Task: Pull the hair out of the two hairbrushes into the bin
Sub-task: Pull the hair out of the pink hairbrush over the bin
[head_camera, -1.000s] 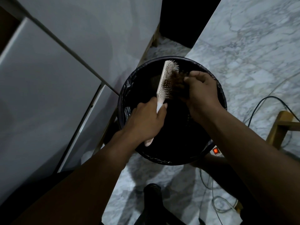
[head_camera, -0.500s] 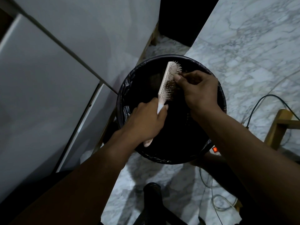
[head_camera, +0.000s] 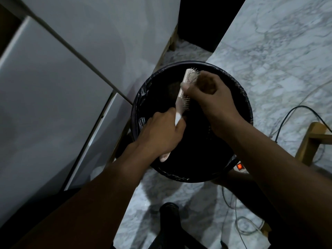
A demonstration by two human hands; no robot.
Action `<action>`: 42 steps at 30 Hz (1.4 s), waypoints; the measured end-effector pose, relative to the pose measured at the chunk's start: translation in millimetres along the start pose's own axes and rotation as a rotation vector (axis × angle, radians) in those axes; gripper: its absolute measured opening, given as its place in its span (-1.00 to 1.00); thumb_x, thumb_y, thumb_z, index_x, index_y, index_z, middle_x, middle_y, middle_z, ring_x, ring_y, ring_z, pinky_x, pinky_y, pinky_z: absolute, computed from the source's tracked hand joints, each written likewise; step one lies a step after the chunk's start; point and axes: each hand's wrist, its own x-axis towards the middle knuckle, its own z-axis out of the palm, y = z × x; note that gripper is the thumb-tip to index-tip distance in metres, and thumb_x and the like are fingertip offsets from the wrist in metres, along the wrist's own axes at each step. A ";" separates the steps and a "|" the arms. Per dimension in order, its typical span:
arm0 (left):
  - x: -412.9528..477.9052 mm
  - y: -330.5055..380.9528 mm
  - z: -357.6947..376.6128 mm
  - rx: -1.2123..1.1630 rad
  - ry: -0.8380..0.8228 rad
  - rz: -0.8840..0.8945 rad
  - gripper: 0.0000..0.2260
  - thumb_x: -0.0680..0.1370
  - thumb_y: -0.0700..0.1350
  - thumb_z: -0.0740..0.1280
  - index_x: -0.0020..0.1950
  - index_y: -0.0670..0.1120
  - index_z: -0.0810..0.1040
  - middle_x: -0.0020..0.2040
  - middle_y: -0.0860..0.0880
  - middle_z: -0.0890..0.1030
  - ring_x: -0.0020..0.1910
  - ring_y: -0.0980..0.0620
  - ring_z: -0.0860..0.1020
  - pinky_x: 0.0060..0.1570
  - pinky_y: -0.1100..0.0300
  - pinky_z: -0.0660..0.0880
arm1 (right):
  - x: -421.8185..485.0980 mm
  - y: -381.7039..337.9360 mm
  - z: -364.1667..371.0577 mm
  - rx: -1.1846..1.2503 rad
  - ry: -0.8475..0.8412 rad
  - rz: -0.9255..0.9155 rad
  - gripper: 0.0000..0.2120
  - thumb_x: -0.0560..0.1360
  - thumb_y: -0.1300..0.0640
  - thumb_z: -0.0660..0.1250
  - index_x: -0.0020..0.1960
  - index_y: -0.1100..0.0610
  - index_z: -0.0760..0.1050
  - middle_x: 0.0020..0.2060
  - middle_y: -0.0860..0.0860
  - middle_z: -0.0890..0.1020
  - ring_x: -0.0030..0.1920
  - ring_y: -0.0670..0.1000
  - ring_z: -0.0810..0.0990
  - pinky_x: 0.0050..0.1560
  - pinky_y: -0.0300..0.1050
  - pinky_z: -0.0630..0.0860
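Note:
A pale pink hairbrush (head_camera: 181, 103) is held over the round black bin (head_camera: 240, 97), bristles facing right. My left hand (head_camera: 161, 133) is shut on its handle, whose end sticks out below the fist. My right hand (head_camera: 210, 94) is over the upper bristles, with its fingers pinched against the brush head; it is blurred, and any hair under the fingers is hidden. A dark clump of hair (head_camera: 172, 87) lies inside the bin, left of the brush. Only one hairbrush is in view.
The bin has a black liner and stands on a marble floor (head_camera: 269, 51). White cabinet doors (head_camera: 53, 87) are at the left. A power strip with a lit red switch (head_camera: 239, 166) and cables (head_camera: 287, 114) lie to the right, near a wooden frame (head_camera: 310, 141).
My right hand has moved left and up along the bristles, from the middle of the brush to its head. The left hand and brush have stayed nearly still.

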 end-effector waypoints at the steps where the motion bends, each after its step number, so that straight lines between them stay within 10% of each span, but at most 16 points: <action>1: -1.3 1.2 0.6 0.003 -0.008 0.004 -0.67 0.60 0.19 0.09 0.03 -0.03 0.46 -0.10 -0.07 0.62 -0.14 -0.14 0.63 -0.10 -0.07 0.60 | -0.6 2.2 0.3 -0.059 0.016 -0.039 -0.37 0.34 0.01 0.63 0.34 0.10 0.54 0.16 0.00 0.69 0.16 -0.08 0.67 0.21 -0.15 0.60; 10: -6.5 7.5 7.7 0.016 -0.011 0.037 -0.61 0.61 0.24 0.09 0.08 -0.04 0.49 -0.10 -0.09 0.65 -0.15 -0.16 0.65 -0.10 -0.10 0.62 | 10.2 11.8 -3.4 -0.115 0.225 -0.131 -0.86 0.41 0.06 0.58 -0.23 0.00 0.63 -0.28 -0.05 0.72 -0.22 -0.12 0.68 -0.03 -0.11 0.65; 17: -2.8 4.9 -0.5 0.006 0.008 0.008 -0.68 0.66 0.20 0.12 0.00 -0.03 0.43 -0.09 -0.13 0.63 -0.14 -0.20 0.63 -0.11 -0.08 0.58 | 12.6 11.6 0.4 -0.017 0.232 -0.064 -0.87 0.57 0.10 0.42 -0.15 0.08 0.59 -0.26 -0.04 0.67 -0.23 -0.10 0.62 -0.08 -0.14 0.57; 23: 0.9 0.3 -2.4 0.001 0.048 -0.029 -0.69 0.67 0.17 0.11 -0.04 -0.04 0.42 -0.15 -0.08 0.62 -0.19 -0.13 0.63 -0.16 -0.02 0.57 | 12.0 5.6 3.4 0.178 0.221 0.100 -0.79 0.59 0.06 0.34 0.05 0.22 0.58 -0.11 0.14 0.76 -0.03 0.18 0.76 0.05 0.27 0.68; 27: 0.7 -0.7 -1.0 -0.007 0.059 -0.033 -0.69 0.67 0.18 0.11 -0.06 -0.03 0.42 -0.19 -0.03 0.60 -0.24 -0.08 0.61 -0.17 -0.01 0.57 | 9.6 -1.2 -0.1 0.089 0.276 0.066 -0.91 0.54 0.11 0.42 -0.03 0.04 0.51 -0.07 0.02 0.68 0.00 0.04 0.70 0.19 0.16 0.63; 33: -0.5 3.6 -3.5 -0.010 0.046 -0.023 -0.71 0.66 0.16 0.13 0.01 -0.05 0.45 -0.13 -0.06 0.62 -0.16 -0.11 0.63 -0.11 -0.05 0.59 | 3.8 2.7 0.9 0.066 0.025 -0.013 -0.48 0.38 0.11 0.61 0.28 0.12 0.54 0.05 -0.06 0.68 0.06 -0.13 0.68 0.09 -0.26 0.61; 42: 0.6 3.8 1.0 -0.045 -0.002 -0.015 -0.70 0.61 0.23 0.11 -0.14 0.05 0.39 -0.17 -0.08 0.62 -0.18 -0.14 0.63 -0.12 -0.07 0.59 | 13.5 13.0 -4.8 -0.129 0.177 -0.115 -0.87 0.34 0.11 0.63 -0.16 0.05 0.71 -0.21 0.00 0.77 -0.14 -0.01 0.77 0.05 0.08 0.69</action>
